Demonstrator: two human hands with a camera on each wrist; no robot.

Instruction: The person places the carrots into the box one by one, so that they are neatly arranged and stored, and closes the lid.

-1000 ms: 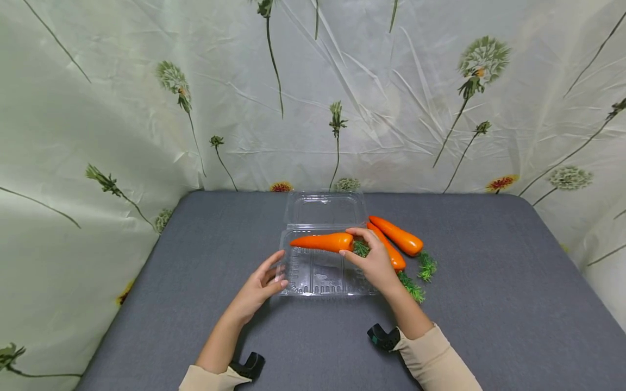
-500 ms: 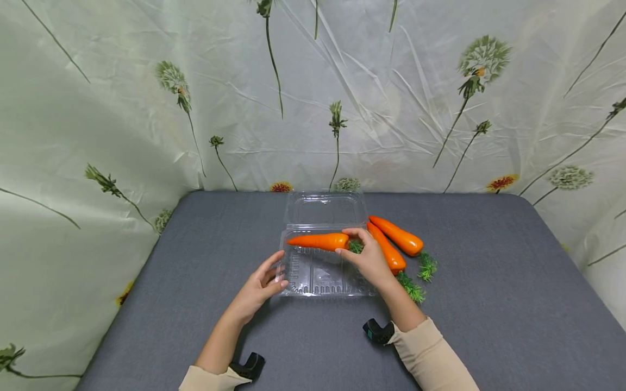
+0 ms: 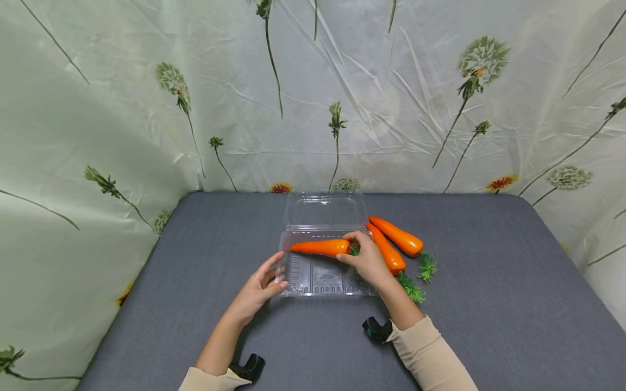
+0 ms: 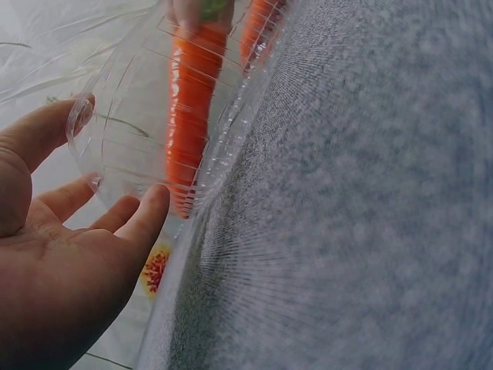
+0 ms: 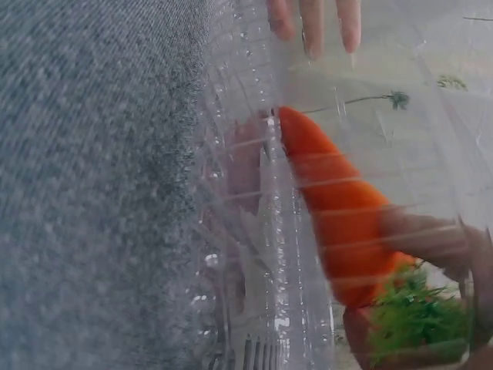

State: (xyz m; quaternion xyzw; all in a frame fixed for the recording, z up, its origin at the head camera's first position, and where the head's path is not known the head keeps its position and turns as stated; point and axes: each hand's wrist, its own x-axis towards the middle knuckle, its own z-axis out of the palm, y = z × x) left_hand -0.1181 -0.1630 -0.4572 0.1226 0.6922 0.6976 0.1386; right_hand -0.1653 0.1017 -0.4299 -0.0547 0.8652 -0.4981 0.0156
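Note:
A bright orange carrot (image 3: 320, 247) with a green leafy top (image 5: 416, 316) lies crosswise within the base of a clear plastic clamshell container (image 3: 327, 279), its tip to the left. My right hand (image 3: 368, 260) pinches the carrot's thick end between thumb and fingers; the right wrist view shows this through the clear wall. At the container's left side, my left hand (image 3: 259, 288) has its fingers spread and touches the wall and rim. In the left wrist view the left hand (image 4: 77, 239) appears beside the clear wall, the carrot (image 4: 189, 116) behind it.
Two more carrots lie on the grey table (image 3: 489, 304) right of the container: a nearer carrot (image 3: 391, 258) and a farther carrot (image 3: 398, 236), both with green tops. The container's lid (image 3: 325, 209) leans back toward a flower-printed curtain (image 3: 401, 98).
My right hand has carried the carrot slightly left, then lowered it a little toward the container's base. My left hand keeps its place at the container's left side.

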